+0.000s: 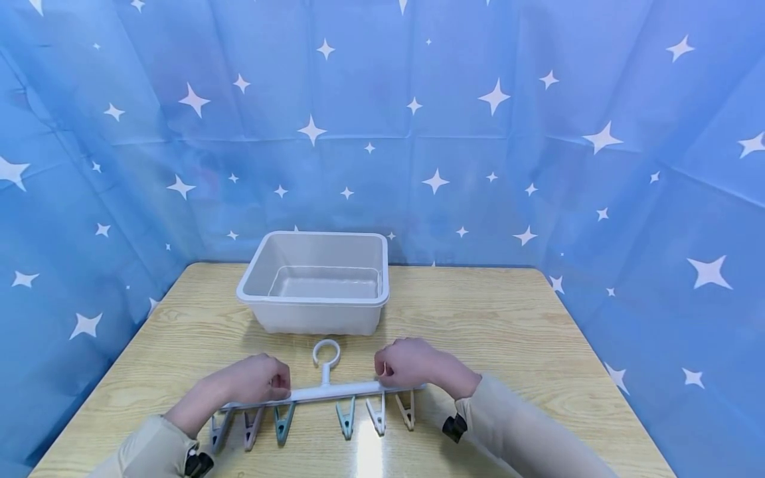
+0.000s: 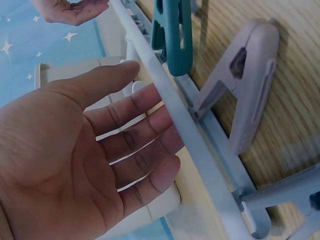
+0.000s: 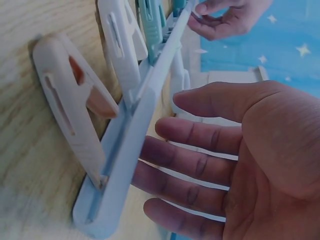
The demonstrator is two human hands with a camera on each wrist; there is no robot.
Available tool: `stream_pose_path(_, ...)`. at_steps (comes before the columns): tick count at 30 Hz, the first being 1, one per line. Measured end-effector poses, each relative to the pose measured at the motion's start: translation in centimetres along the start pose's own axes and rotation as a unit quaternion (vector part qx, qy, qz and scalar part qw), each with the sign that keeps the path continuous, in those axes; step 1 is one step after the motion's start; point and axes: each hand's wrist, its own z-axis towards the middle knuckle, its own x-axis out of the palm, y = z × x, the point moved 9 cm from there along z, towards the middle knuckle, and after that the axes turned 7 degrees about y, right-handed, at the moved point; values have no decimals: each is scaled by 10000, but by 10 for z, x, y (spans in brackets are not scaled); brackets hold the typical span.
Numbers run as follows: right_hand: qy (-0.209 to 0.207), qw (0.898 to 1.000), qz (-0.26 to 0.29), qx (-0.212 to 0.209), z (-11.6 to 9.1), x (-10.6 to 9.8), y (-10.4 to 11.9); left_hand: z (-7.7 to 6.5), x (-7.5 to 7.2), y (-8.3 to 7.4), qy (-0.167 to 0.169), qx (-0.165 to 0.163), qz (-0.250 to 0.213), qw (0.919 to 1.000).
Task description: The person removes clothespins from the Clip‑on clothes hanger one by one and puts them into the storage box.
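Observation:
A white hanger bar point(image 1: 335, 393) lies across the front part of the table, its round hook point(image 1: 325, 376) pointing to the back. Along its near side hang several clips: a grey-blue one, a mauve one point(image 1: 248, 441) and a teal one point(image 1: 281, 437) on the left, then a lighter teal one point(image 1: 347, 432), a white one point(image 1: 380, 428) and a beige one point(image 1: 410, 423) on the right. My left hand point(image 1: 257, 380) is at the bar's left half, its loosely bent fingertips right at the edge. At the right half, my right hand point(image 1: 412, 364) has its relaxed fingers point(image 3: 185, 155) beside the bar, thumb apart.
Behind the hanger stands an empty whitish plastic bin point(image 1: 323, 317), close beyond the hook. The wood-grain table point(image 1: 490, 318) ends at a blue curtain point(image 1: 382, 166) with white stars, which rises at the back and both sides.

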Motion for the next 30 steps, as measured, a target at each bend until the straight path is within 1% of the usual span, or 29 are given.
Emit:
stream_pose_path(6, 63, 9999, -77, -73, 1, 6, 6, 1, 3, -1, 16, 20, 88, 10000)
stream_pose_path(11, 35, 9996, -277, -82, 2, 8, 9, 1, 3, -2, -16, 133, 139, 9998)
stream_pose_path(19, 16, 9993, -362, -100, 6, 11, 11, 2, 5, -3, -14, 249, -11, 9997)
stream_pose_path(30, -41, 9988, -429, -222, 4, 9, 14, 2, 5, -2, -21, 272, -46, 9996)
